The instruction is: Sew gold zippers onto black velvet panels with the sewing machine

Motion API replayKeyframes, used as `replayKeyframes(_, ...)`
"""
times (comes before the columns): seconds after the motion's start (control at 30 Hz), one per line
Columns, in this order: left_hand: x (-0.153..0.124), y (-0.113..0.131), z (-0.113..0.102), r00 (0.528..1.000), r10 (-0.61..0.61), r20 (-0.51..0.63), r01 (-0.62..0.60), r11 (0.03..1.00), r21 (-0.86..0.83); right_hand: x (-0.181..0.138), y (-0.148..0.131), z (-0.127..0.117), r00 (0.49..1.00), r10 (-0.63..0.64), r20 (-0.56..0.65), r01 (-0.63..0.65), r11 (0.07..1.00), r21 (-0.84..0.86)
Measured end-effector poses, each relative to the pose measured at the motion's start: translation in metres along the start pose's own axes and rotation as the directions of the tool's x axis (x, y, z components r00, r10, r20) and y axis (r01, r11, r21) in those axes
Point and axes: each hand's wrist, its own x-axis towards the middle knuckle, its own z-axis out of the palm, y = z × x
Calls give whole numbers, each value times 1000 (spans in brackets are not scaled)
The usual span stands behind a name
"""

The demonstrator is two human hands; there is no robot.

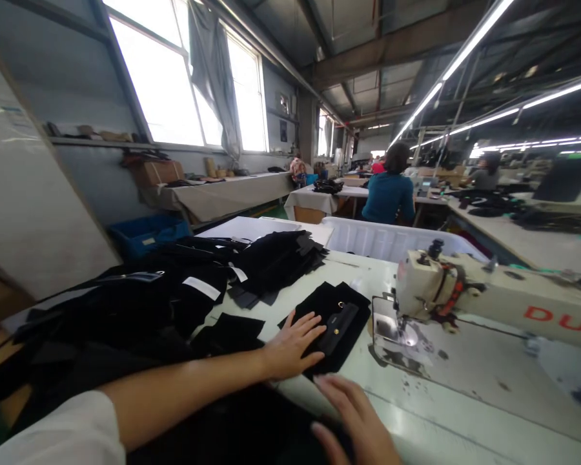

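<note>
Black piece [322, 302]: sat mid-frame on the worktop [445, 413], tab [343, 323] already on top, couldn't tell if stitched
Left hand [294, 345]: flat on it, grip spread
Right hand [361, 420]: bottom centre, blurry, fingers apart
Black pile [281, 261]: left of centre, done or not, no clue

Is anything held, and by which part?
Nothing looks gripped: the left hand lies on the patched black fabric, at its left side; the right hand is open.

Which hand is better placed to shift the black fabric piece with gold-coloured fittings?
Probably the left hand: it lies spread on that black fabric piece. The right hand, blurred and open, is lower in view and appears to hold nothing.
</note>
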Motion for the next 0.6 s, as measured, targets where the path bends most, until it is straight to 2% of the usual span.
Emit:
replayKeyframes(0.07,0,-1,5,1000,8,-28,-9,1000,-14,61,-20,27,992,113,57,-115,993,26)
replayKeyframes(0.13,2,-3,9,999,-1,-41,0,1000,-24,122,-40,62,975,139,171,-153,986,71)
replayKeyframes(0.2,5,-6,11,999,2,-40,-3,999,-34,167,-58,101,932,61,358,-140,970,198)
replayKeyframes(0.23,6,-8,11,999,12,-39,-14,999,-41,182,-65,119,878,-19,479,-123,957,264)
replayKeyframes(0.3,7,-12,13,998,34,-58,-37,998,-51,195,-75,147,802,-128,584,-81,944,319)
replayKeyframes(0.33,7,-13,14,996,44,-75,-48,997,-55,196,-78,157,790,-151,594,-60,945,320)
replayKeyframes(0.4,6,-16,19,992,60,-112,-68,996,-63,195,-78,166,816,-148,559,-39,951,308)
replayKeyframes(0.47,5,-18,25,986,81,-148,-92,994,-65,203,-73,162,849,-121,515,-62,944,325)
replayKeyframes(0.53,3,-17,29,974,117,-192,-130,990,-56,227,-65,155,879,-65,472,-130,920,369)
replayKeyframes(0.6,2,-15,28,952,185,-243,-198,980,-31,265,-56,150,905,23,426,-223,877,426)
